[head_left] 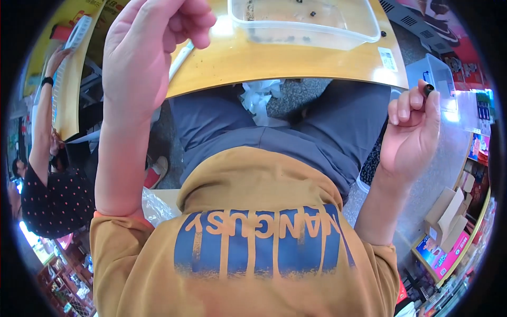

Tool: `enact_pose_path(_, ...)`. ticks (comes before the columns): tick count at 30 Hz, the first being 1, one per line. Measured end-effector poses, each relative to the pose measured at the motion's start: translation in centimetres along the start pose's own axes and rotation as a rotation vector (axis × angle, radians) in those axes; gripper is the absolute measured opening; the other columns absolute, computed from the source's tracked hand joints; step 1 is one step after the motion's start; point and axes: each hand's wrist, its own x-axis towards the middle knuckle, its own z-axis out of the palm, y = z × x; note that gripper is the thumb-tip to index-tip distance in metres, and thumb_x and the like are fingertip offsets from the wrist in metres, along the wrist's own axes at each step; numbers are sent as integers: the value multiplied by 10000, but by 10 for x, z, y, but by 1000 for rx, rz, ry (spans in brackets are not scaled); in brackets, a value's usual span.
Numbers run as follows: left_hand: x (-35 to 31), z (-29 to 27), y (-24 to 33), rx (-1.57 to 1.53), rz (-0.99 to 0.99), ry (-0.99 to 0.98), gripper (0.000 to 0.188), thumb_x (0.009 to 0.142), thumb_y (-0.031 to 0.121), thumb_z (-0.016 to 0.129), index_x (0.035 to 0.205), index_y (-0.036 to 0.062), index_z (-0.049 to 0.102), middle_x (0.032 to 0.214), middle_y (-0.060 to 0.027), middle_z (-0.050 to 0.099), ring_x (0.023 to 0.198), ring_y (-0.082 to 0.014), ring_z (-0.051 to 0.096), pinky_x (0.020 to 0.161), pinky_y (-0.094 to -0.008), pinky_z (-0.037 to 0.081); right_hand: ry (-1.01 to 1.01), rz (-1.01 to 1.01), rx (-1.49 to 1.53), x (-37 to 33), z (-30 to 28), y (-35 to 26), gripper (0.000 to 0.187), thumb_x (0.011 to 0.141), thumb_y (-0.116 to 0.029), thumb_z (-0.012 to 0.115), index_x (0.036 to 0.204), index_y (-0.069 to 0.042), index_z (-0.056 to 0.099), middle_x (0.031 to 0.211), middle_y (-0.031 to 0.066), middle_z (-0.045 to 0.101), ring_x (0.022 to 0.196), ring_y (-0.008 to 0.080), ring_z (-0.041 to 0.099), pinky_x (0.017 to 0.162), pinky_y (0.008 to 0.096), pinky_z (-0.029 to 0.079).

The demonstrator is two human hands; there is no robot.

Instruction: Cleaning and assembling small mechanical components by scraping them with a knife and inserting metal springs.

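Observation:
My left hand (150, 58) is raised over the left part of the yellow wooden table (253, 61), its fingers curled together. Part of it is cut off by the upper edge, so whatever it may hold is hidden. Just below its fingertips is a slim white stick-like thing (181, 61); whether they touch I cannot tell. Off the table's right side, my right hand (414, 127) pinches a small black cylindrical piece (429, 90) between thumb and fingers. A clear plastic tub (311, 37) with a few tiny black pieces in it stands on the table between my hands.
One small black piece (383, 34) lies beside the tub, near a white label (387, 59). A clear plastic bin (425, 68) stands right of the table. Crumpled white plastic (259, 103) hangs between my knees. Another person's arm (41, 121) reaches over a table at left. Cardboard boxes (446, 216) sit at right.

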Motion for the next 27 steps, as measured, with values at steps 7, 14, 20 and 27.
enact_pose_path(7, -3, -7, 13, 88, -57, 18, 298, 932, 200, 385, 741, 3, 501, 734, -74, 520, 591, -127, 490, 574, -228, 397, 36, -69, 21, -2, -1, -13, 268, 915, -204, 443, 979, 34, 548, 686, 1, 446, 583, 87, 373, 525, 232, 313)
enact_pose_path(14, 5, 7, -16, 265, -239, -178, 266, 897, 200, 459, 759, -8, 551, 722, -55, 565, 616, -101, 517, 606, -216, 421, 213, -150, 15, 24, -45, -1, 219, 888, -190, 495, 940, 11, 564, 679, -2, 461, 566, 80, 397, 518, 232, 323)
enact_pose_path(20, -17, 23, -65, 481, -494, -637, 180, 850, 122, 505, 735, 1, 570, 703, -73, 539, 625, -148, 536, 585, -265, 433, 536, -82, -120, 52, -81, 45, 190, 882, -198, 518, 863, -11, 544, 613, -28, 430, 505, 61, 380, 467, 214, 330)
enact_pose_path(27, -18, 30, -128, 562, -748, -783, 189, 825, 181, 549, 800, -6, 567, 755, -138, 552, 722, -278, 544, 651, -330, 434, 667, -62, -270, 74, -96, 69, 203, 890, -208, 506, 875, -7, 533, 604, -25, 407, 509, 53, 373, 465, 203, 330)
